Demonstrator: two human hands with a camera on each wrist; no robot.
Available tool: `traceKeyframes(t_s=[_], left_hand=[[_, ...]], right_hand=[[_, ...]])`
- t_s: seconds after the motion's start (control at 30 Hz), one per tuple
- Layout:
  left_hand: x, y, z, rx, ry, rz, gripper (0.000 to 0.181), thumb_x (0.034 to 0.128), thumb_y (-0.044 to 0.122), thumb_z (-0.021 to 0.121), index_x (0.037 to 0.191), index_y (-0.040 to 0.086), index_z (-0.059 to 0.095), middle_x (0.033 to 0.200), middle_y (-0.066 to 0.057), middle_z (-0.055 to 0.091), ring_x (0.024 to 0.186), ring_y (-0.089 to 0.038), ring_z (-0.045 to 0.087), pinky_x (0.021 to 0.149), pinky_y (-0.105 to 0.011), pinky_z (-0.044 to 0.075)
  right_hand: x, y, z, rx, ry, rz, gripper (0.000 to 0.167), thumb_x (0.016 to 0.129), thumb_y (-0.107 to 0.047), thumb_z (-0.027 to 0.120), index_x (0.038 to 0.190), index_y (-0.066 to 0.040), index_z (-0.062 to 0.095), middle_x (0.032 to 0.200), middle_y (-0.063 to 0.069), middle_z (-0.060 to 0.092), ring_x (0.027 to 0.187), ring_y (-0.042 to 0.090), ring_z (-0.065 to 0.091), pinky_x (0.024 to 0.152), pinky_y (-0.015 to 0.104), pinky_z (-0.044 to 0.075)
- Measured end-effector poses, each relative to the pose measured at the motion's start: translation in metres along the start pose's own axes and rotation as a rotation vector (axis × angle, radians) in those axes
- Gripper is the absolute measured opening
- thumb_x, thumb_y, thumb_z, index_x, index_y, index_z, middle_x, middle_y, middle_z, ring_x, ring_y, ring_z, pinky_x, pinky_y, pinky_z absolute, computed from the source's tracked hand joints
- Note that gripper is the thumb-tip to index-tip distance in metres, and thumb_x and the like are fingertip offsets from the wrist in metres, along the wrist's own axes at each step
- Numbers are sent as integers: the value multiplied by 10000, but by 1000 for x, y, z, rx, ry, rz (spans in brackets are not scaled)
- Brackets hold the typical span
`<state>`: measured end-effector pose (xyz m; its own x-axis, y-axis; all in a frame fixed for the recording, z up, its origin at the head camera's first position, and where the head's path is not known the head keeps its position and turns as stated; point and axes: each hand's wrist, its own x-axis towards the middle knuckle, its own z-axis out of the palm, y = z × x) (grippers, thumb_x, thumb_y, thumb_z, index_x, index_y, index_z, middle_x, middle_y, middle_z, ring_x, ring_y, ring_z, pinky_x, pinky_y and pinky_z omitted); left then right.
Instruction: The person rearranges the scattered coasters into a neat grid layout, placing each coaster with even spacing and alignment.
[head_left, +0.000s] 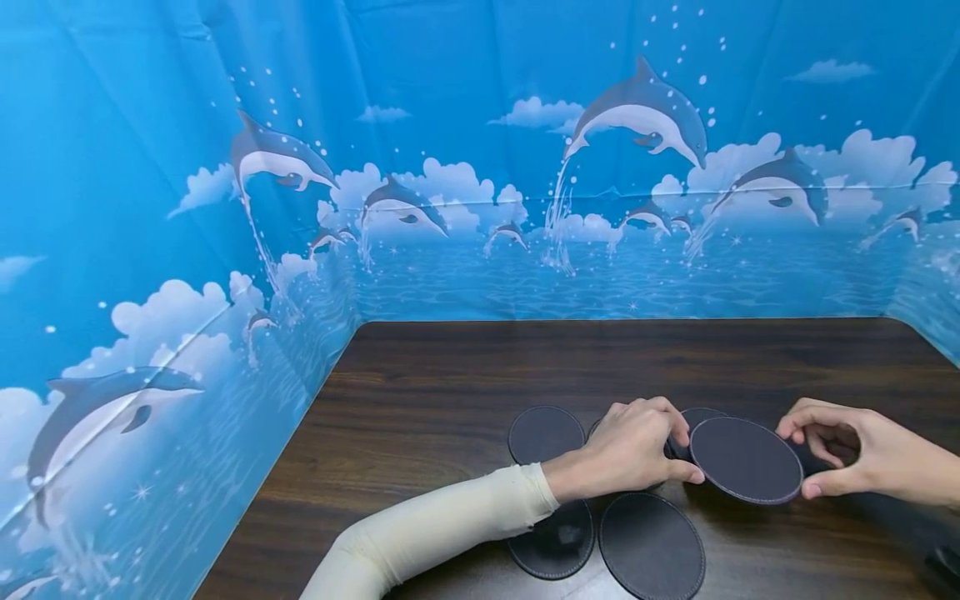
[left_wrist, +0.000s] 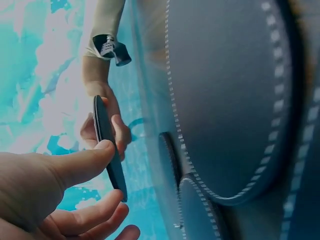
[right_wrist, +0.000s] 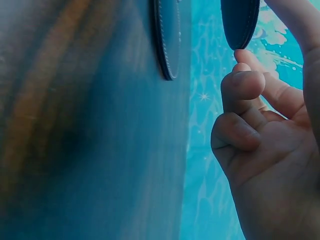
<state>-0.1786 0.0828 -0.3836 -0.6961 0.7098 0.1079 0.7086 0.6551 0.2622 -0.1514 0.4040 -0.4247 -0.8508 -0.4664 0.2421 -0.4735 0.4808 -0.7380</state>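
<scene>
A round black leather coaster (head_left: 746,460) with a stitched rim is held up above the table, tilted, between both hands. My left hand (head_left: 626,446) pinches its left edge; in the left wrist view the thumb lies on the coaster (left_wrist: 103,125) and a fingertip meets its lower end. At the opposite edge my right hand (head_left: 847,450) holds it between thumb and fingertips. The right wrist view shows part of the coaster (right_wrist: 240,22) at a fingertip, the other fingers curled. Beneath and beside the left hand lie several like coasters, some partly hidden by that arm.
One coaster (head_left: 546,433) lies at the back left, another (head_left: 652,546) at the front. They rest on a dark wood-grain table (head_left: 420,400). A blue dolphin-print curtain (head_left: 450,275) stands along the table's back and left sides.
</scene>
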Motion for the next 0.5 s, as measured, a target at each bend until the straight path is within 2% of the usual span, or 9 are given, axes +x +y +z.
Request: traceKeyframes(t_s=[0.13, 0.3, 0.5], left_hand=[[-2, 0, 2, 4, -8, 4, 284, 834, 559, 804, 920, 294, 748, 1116, 256, 577, 1010, 41, 516, 853, -230, 406], [-5, 7, 6, 18, -44, 5, 264, 843, 566, 791, 905, 316, 732, 1130, 273, 545, 1056, 18, 497, 922, -277, 402], [-13, 16, 8, 33, -71, 3, 251, 844, 574, 782, 899, 336, 726, 1157, 267, 542, 1044, 22, 482, 911, -277, 385]], right_hand=[[-3, -3, 4, -26, 2, 12, 480, 731, 7, 902, 1093, -160, 635, 843, -6, 525, 606, 151, 467, 473, 275, 366], [-14, -1, 10, -53, -14, -10, 488, 723, -19, 912, 1071, -190, 616, 842, -44, 529, 594, 121, 464, 477, 263, 372], [-29, 3, 20, -5, -53, -47, 484, 755, 36, 873, 1096, -177, 604, 899, -51, 539, 606, 120, 475, 481, 270, 377]])
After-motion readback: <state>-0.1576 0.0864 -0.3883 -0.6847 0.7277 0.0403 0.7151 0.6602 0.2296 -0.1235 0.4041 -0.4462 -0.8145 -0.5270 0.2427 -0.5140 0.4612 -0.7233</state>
